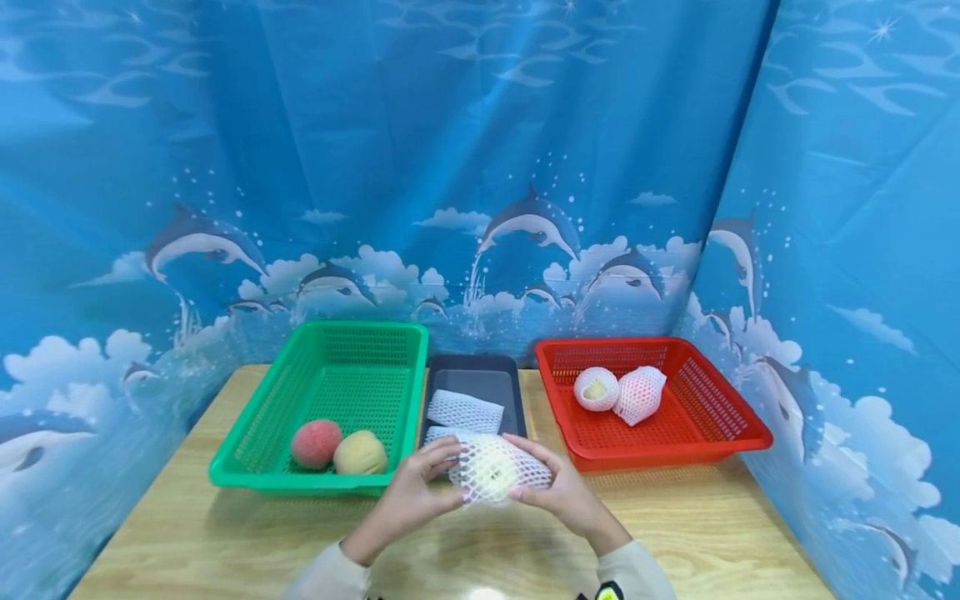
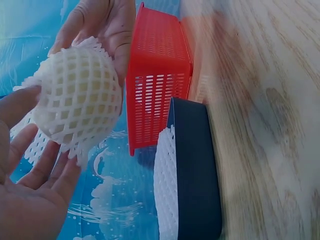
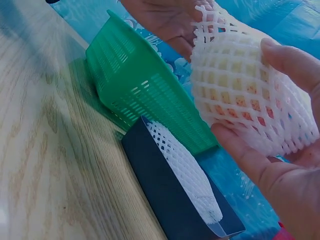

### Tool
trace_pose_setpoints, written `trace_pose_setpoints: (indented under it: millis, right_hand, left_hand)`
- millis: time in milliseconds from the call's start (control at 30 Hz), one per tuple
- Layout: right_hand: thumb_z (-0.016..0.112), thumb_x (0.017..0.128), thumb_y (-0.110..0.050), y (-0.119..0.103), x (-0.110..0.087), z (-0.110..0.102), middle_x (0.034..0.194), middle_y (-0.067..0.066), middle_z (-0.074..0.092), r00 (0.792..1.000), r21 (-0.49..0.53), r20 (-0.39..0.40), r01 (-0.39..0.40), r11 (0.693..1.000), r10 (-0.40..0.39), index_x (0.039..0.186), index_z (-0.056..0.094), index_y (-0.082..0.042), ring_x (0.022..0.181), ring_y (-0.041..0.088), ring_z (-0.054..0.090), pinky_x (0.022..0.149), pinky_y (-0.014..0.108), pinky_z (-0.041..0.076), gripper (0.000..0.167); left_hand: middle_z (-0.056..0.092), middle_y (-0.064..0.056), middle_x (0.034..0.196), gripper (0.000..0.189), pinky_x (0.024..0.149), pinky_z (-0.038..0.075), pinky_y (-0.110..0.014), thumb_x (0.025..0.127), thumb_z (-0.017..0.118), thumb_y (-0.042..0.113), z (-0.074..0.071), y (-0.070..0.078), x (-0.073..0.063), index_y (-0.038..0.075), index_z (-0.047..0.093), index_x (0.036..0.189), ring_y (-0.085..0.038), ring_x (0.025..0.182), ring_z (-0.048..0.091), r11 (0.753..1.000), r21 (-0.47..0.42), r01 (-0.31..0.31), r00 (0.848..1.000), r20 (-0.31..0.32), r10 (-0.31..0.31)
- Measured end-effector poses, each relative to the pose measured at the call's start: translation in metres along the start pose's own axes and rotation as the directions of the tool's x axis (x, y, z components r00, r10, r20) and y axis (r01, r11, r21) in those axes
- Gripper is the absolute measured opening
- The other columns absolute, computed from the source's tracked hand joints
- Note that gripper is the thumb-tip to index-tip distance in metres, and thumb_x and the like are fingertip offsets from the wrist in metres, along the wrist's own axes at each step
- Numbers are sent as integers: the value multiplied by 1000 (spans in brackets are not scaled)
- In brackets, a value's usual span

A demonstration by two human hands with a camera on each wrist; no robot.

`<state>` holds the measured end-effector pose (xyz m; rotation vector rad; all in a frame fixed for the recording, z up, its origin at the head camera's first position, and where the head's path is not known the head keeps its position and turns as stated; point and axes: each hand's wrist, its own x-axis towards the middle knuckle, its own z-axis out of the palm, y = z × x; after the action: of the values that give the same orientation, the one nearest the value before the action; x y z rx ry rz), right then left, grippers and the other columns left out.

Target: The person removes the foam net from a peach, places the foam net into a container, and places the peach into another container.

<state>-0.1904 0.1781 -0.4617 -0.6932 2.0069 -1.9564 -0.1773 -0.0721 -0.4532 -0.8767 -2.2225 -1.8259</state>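
A yellow peach (image 2: 85, 95) with a red blush, wrapped in a white foam fruit net (image 1: 534, 473), is held up over the near part of the table. My left hand (image 1: 420, 493) grips it from the left, thumb below and fingertips on the mesh. From the right, my right hand (image 1: 566, 502) holds the other side between thumb and fingers. In the right wrist view the net reaches past the fruit at both ends. Just beyond the hands, more foam nets (image 1: 465, 411) lie flat in a dark grey tray (image 1: 480, 372).
On the left stands a green basket (image 1: 247, 481) with a red peach (image 1: 316, 443) and a yellow peach (image 1: 361, 453). A red basket (image 1: 645, 452) on the right holds two netted fruits (image 1: 640, 396). A dolphin-print curtain (image 1: 480, 150) hangs behind the wooden table (image 1: 660, 521).
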Motion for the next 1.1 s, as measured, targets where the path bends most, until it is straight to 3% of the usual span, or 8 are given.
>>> trace_pose_setpoints:
  millis: [167, 300, 500, 800, 967, 1100]
  right_hand:
    - [68, 87, -6, 1, -1, 0, 136, 19, 48, 1000, 29, 11, 20, 999, -20, 145, 40, -5, 101, 14, 60, 85, 24, 54, 64]
    - [67, 87, -5, 2, 0, 2, 133, 12, 53, 1000, 33, -10, 30, 999, -30, 143, 42, -2, 103, 13, 60, 87, 23, 53, 61]
    - [65, 88, -2, 5, 2, 5, 128, 2, 59, 998, 80, -37, 57, 995, -54, 139, 44, 4, 108, 11, 59, 90, 23, 52, 56]
    - [67, 87, -3, 6, 3, 9, 117, 1, 65, 996, 86, -67, 70, 994, -64, 133, 51, 6, 101, 12, 62, 84, 24, 56, 49]
    - [66, 88, -3, 8, 3, 10, 110, -3, 67, 996, 107, -77, 56, 993, -47, 128, 58, 0, 95, 10, 63, 79, 23, 56, 42]
    - [66, 88, -3, 7, 3, 10, 108, -5, 68, 996, 126, -65, 63, 990, -55, 121, 66, -18, 94, 9, 64, 79, 23, 57, 36]
  left_hand:
    - [47, -36, 127, 55, 93, 52, -38, 66, 73, -16, 3, -2, 0, -16, 55, 118, -50, 109, 55, 999, -22, 46, 999, 11, -46]
    - [46, -36, 127, 57, 94, 51, -39, 64, 72, -19, 6, -2, 0, -18, 54, 119, -50, 110, 54, 999, -30, 41, 999, 2, -41]
    - [53, -27, 120, 60, 94, 52, -37, 62, 73, -17, 9, -4, 2, -12, 56, 119, -37, 110, 54, 1000, 28, -10, 1000, -9, 11]
    - [58, -24, 115, 60, 89, 55, -33, 59, 74, -16, 9, -7, -1, -9, 58, 116, -26, 104, 59, 995, 101, -13, 1000, 10, 12]
    - [63, -16, 111, 58, 89, 55, -30, 58, 77, -11, 6, -6, -3, -4, 61, 113, -20, 101, 59, 983, 181, 25, 999, 21, -29]
    - [65, -13, 109, 59, 89, 55, -30, 58, 81, -5, 3, -6, -3, -2, 61, 114, -16, 100, 59, 980, 194, 33, 999, 35, -41]
